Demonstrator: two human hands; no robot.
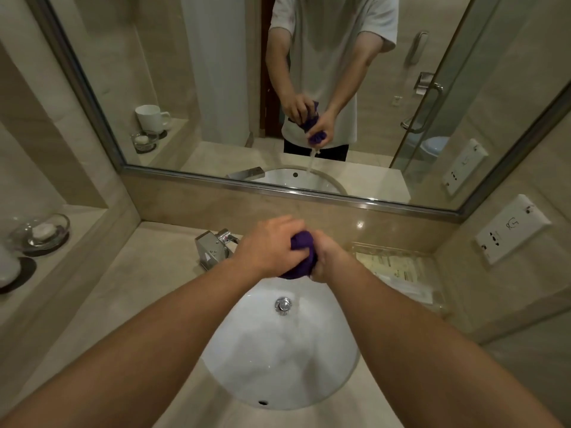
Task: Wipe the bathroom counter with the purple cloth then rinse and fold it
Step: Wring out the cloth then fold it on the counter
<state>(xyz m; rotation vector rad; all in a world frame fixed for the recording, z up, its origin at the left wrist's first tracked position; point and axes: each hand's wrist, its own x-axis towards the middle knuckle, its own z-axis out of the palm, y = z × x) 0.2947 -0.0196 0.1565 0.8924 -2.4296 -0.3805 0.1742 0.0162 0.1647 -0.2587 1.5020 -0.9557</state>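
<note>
Head view: both hands up over the back half of the white sink (pixel 278 359), wringing the purple cloth (pixel 301 256), which is bunched into a tight wad betw. them. Left hand (pixel 268 242) wraps the upper part w/ fingers curled over the top; right hand (pixel 329 261) is clenched round the lower part, palms nearly meeting thru the fabric. A thin stream of water (pixel 299 293) runs from the cloth's bottom end into the basin, landing just right of the chrome drain plug (pixel 282 305). Chrome faucet (pixel 213 247) sits at the counter's (pixel 148 291) back edge, left of the hands, partly hidden by the left wrist. Clear tray w/ packets (pixel 401 273) lies toward the counter's back-right corner. On the left ledge: glass soap dish (pixel 43 231) w/ a white bar, plus a white mug (pixel 7 267) on a dark coaster, cut off by the frame edge. Mirror (pixel 216 88) along the back wall repeats the grip and the stream. White socket plate (pixel 511 228) on the right wall.
</note>
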